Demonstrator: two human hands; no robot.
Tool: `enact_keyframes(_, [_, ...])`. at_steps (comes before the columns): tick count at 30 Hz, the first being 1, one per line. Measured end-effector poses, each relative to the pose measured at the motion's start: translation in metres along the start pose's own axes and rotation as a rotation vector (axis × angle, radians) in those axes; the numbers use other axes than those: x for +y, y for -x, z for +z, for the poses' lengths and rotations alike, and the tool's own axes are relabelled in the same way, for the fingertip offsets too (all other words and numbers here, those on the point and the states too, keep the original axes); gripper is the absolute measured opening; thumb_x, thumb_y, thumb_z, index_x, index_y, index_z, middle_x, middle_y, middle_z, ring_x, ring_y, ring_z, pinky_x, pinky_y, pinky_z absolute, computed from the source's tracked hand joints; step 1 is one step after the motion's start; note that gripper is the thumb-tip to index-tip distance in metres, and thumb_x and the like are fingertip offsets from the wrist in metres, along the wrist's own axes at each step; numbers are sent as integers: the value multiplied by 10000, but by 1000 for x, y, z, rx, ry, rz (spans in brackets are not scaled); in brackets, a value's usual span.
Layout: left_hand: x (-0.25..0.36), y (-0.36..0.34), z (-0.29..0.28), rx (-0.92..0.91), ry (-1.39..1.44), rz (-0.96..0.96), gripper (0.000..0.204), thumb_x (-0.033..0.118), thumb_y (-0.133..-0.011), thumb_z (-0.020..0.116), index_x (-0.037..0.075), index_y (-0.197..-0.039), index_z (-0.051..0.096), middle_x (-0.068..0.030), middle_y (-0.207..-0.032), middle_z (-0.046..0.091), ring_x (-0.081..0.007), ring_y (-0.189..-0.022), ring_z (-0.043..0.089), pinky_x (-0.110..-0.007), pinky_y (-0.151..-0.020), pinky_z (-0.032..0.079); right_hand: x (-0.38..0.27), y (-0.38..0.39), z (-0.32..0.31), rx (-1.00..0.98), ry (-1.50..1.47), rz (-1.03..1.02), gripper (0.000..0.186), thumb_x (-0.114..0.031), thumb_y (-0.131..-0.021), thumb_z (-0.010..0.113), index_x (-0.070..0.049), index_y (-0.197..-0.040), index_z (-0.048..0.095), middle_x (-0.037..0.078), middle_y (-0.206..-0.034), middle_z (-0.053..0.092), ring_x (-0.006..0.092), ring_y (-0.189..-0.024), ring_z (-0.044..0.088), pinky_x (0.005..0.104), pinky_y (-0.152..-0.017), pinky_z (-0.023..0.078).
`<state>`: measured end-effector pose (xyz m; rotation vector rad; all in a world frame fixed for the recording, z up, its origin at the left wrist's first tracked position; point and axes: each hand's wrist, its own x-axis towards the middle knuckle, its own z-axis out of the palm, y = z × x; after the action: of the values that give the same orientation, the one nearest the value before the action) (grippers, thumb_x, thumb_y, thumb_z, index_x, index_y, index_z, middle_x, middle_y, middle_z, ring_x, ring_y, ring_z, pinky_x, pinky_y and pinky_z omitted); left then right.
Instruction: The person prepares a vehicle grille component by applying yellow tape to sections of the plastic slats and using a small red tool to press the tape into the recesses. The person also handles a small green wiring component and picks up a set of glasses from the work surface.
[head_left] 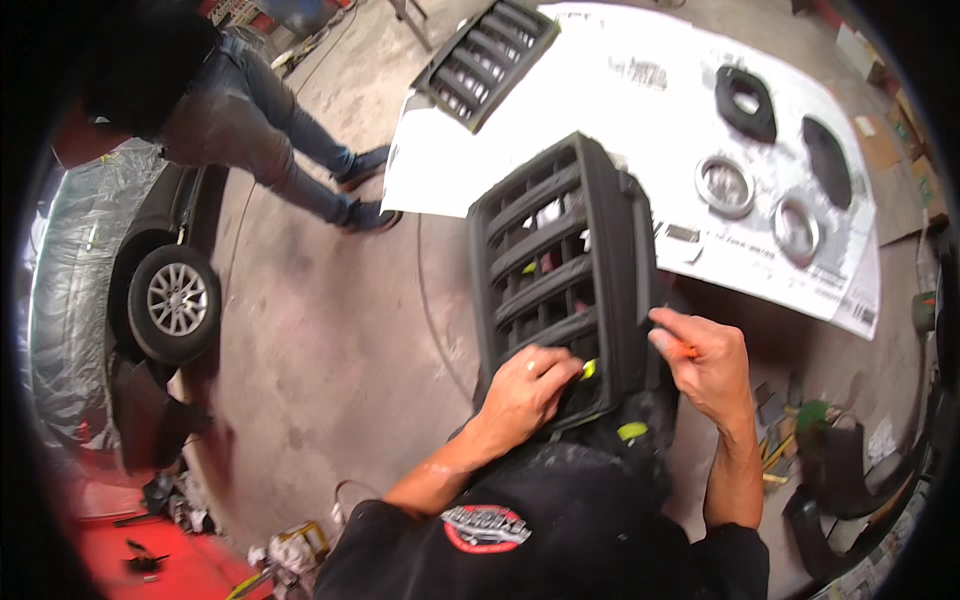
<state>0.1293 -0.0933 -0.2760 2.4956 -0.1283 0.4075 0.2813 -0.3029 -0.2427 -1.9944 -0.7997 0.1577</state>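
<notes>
A black slatted vent panel (545,250) stands tilted in front of my body. My left hand (525,390) rests at its lowest slats, thumb and fingers pinched together at a small yellow-green strip (589,369). Beside the panel's right edge is my right hand (705,360), closed around a small orange thing (685,350); most of it is hidden in my fingers, so its kind does not show. Another yellow-green strip (632,431) shows just below the panel's lower right corner.
A white-covered table (560,100) ahead bears a second slatted panel (485,62), two silver rings (724,186) and black oval parts (745,103). At left, a person (270,120) stands near a plastic-covered car (90,240). Brown curved parts (835,465) lie at lower right.
</notes>
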Motion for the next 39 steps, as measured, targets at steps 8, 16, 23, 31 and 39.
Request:
enact_keyframes(8, [-1,-11,8,74,93,53,324,-2,-676,762,145,-963,735,-32,-977,626,-262,-845,575,-365,-739,488,-15,39,19,-130,81,76,291,-86,-805,759,-70,-1095,734,152,-674,593,286,-553,568,377,-540,429])
enact_keyframes(16, [-15,-1,-1,23,29,81,407,15,-615,769,182,-986,746,-25,-1056,610,-282,-964,555,-419,-835,453,-37,15,38,-320,130,-55,334,-178,-802,768,-58,-1109,713,196,-731,637,364,-617,617,418,-591,461])
enact_keyframes(23, [-24,-1,-26,-48,29,76,353,31,-635,770,161,-962,739,-54,-1151,590,-287,-1063,539,-428,-884,423,-37,10,40,-319,217,84,303,-163,-778,765,-71,-1065,736,196,-742,660,375,-688,653,418,-632,499])
enact_keyframes(31, [-22,16,-67,-89,106,-54,214,68,-745,780,149,-940,746,-78,-1164,639,-244,-1007,658,-359,-834,536,-36,9,38,-326,193,123,312,-137,-767,775,-52,-1066,741,203,-777,673,366,-699,664,397,-649,509])
enact_keyframes(39, [-18,28,-79,-80,330,-182,167,-36,-789,730,61,-925,738,-106,-1147,658,-218,-942,690,-323,-799,563,-37,10,38,-353,191,114,339,-94,-770,751,-17,-1099,720,235,-803,657,387,-711,656,366,-662,507])
